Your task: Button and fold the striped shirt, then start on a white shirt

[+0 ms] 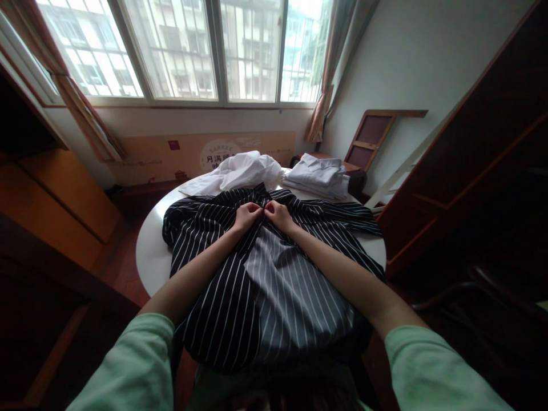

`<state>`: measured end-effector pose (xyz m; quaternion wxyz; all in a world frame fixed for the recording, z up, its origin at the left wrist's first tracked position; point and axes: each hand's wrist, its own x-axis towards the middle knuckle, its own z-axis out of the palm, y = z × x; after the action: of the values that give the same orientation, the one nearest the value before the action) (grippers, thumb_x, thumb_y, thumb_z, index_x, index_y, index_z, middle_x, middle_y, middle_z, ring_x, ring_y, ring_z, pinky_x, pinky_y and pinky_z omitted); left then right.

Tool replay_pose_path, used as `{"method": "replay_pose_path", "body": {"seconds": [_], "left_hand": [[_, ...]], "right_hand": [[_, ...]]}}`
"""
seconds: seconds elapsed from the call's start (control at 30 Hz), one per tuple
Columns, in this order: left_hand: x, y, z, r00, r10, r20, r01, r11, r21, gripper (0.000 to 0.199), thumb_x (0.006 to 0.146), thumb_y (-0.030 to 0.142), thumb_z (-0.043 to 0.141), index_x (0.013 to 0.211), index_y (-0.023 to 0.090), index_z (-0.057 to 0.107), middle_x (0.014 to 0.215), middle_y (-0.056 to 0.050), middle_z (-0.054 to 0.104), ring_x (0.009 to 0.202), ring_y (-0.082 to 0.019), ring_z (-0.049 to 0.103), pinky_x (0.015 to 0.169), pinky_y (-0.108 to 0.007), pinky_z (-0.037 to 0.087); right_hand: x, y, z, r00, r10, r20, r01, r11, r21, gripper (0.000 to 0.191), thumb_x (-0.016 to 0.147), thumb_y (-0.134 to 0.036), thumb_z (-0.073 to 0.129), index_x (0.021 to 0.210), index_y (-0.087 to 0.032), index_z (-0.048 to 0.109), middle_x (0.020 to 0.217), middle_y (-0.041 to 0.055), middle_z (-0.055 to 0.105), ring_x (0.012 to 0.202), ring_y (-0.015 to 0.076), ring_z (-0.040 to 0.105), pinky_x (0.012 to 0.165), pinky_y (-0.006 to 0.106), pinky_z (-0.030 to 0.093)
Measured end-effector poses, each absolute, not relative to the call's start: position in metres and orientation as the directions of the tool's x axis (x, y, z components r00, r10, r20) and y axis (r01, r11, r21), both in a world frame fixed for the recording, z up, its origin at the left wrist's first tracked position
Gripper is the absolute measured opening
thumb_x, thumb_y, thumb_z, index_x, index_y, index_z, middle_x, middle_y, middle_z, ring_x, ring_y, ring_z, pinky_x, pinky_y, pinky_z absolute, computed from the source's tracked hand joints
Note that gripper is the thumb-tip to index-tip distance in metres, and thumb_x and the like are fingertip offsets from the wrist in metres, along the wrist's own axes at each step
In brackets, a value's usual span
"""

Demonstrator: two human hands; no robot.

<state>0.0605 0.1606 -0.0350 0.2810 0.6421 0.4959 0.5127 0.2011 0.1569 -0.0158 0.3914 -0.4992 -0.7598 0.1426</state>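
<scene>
A black shirt with white stripes (218,308) lies spread over the round white table, its collar toward the window and its hem hanging over the near edge. Its front parts in the middle, where the greyer inner side (295,297) shows. Just below the collar, my left hand (248,217) pinches one front edge. My right hand (277,216) pinches the cloth right beside it, the fingertips of both hands almost touching. Any button between the fingers is too small to make out.
Behind the shirt, a crumpled white garment (240,171) and a folded white stack of clothes (319,176) lie on the table (149,251). A wooden chair (372,134) stands back right, a dark wooden door (454,171) at right, an orange cabinet (60,211) at left.
</scene>
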Motion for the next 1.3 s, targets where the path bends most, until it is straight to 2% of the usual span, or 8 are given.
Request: {"method": "replay_pose_path", "body": {"seconds": [0.43, 0.53, 0.67, 0.8, 0.97, 1.1, 1.2, 1.3], "left_hand": [[0.063, 0.157, -0.03, -0.076, 0.916, 0.394, 0.455, -0.32, 0.831, 0.009, 0.061, 0.024, 0.059, 0.061, 0.015, 0.057, 0.059, 0.001, 0.057, 0.061, -0.012, 0.055, 0.057, -0.022, 0.043], [0.063, 0.158, -0.031, -0.069, 0.912, 0.404, 0.451, -0.333, 0.828, 0.01, 0.061, 0.024, 0.059, 0.06, 0.015, 0.056, 0.058, 0.001, 0.056, 0.06, -0.012, 0.054, 0.056, -0.022, 0.042], [0.064, 0.16, -0.031, -0.065, 0.907, 0.415, 0.459, -0.343, 0.82, 0.011, 0.062, 0.025, 0.058, 0.06, 0.015, 0.055, 0.059, 0.001, 0.056, 0.058, -0.011, 0.053, 0.056, -0.022, 0.041], [0.064, 0.16, -0.031, -0.067, 0.914, 0.401, 0.476, -0.324, 0.818, 0.011, 0.064, 0.026, 0.058, 0.061, 0.015, 0.057, 0.061, 0.0, 0.058, 0.061, -0.012, 0.054, 0.059, -0.024, 0.043], [0.06, 0.161, -0.033, -0.036, 0.922, 0.386, 0.472, -0.325, 0.82, 0.011, 0.064, 0.027, 0.06, 0.067, 0.015, 0.06, 0.067, -0.002, 0.062, 0.065, -0.014, 0.057, 0.065, -0.026, 0.044], [0.054, 0.165, -0.035, 0.111, 0.904, 0.414, 0.54, -0.404, 0.738, 0.011, 0.069, 0.025, 0.055, 0.073, 0.017, 0.062, 0.072, -0.002, 0.063, 0.069, -0.015, 0.058, 0.068, -0.027, 0.044], [0.047, 0.165, -0.029, 0.271, 0.879, 0.393, 0.583, -0.475, 0.659, 0.013, 0.071, 0.023, 0.053, 0.078, 0.018, 0.062, 0.078, -0.002, 0.064, 0.074, -0.016, 0.058, 0.072, -0.027, 0.044], [0.037, 0.16, -0.017, 0.398, 0.857, 0.328, 0.601, -0.514, 0.612, 0.014, 0.071, 0.025, 0.055, 0.078, 0.016, 0.062, 0.082, -0.002, 0.064, 0.076, -0.015, 0.058, 0.073, -0.026, 0.043]], "right_hand": [[0.2, 0.157, -0.016, -0.174, 0.898, 0.404, 0.526, 0.432, -0.733, 0.002, 0.07, -0.014, 0.055, 0.071, -0.015, 0.056, 0.066, 0.0003, 0.061, 0.061, 0.012, 0.057, 0.064, 0.025, 0.047], [0.201, 0.16, -0.015, -0.189, 0.939, 0.286, 0.4, 0.339, -0.851, 0.002, 0.072, -0.014, 0.054, 0.07, -0.015, 0.054, 0.06, -0.0023, 0.058, 0.051, 0.0098, 0.055, 0.054, 0.023, 0.047], [0.205, 0.169, -0.011, -0.262, 0.963, 0.058, 0.225, 0.119, -0.967, 0.01, 0.074, -0.009, 0.051, 0.066, -0.015, 0.05, 0.047, -0.0051, 0.052, 0.042, 0.01, 0.052, 0.05, 0.024, 0.047], [0.207, 0.174, -0.011, -0.296, 0.955, 0.017, 0.167, 0.07, -0.984, 0.012, 0.073, -0.008, 0.054, 0.065, -0.015, 0.049, 0.046, -0.0054, 0.052, 0.041, 0.0089, 0.052, 0.047, 0.022, 0.046], [0.204, 0.169, -0.017, -0.215, 0.969, 0.121, 0.261, 0.177, -0.949, 0.008, 0.076, -0.008, 0.049, 0.072, -0.015, 0.051, 0.049, -0.0047, 0.053, 0.045, 0.01, 0.054, 0.05, 0.023, 0.048], [0.203, 0.168, -0.019, -0.222, 0.94, 0.259, 0.451, 0.335, -0.828, 0.009, 0.077, -0.01, 0.048, 0.078, -0.015, 0.054, 0.066, 0.0001, 0.061, 0.051, 0.01, 0.056, 0.057, 0.024, 0.048], [0.207, 0.171, -0.016, -0.246, 0.937, 0.247, 0.536, 0.344, -0.771, 0.01, 0.076, -0.009, 0.048, 0.081, -0.014, 0.055, 0.075, 0.0023, 0.063, 0.055, 0.0093, 0.057, 0.062, 0.024, 0.047], [0.219, 0.171, -0.004, -0.323, 0.932, 0.167, 0.532, 0.324, -0.782, 0.013, 0.075, -0.008, 0.05, 0.086, -0.012, 0.054, 0.081, 0.0034, 0.063, 0.063, 0.0089, 0.059, 0.065, 0.022, 0.046]]}}
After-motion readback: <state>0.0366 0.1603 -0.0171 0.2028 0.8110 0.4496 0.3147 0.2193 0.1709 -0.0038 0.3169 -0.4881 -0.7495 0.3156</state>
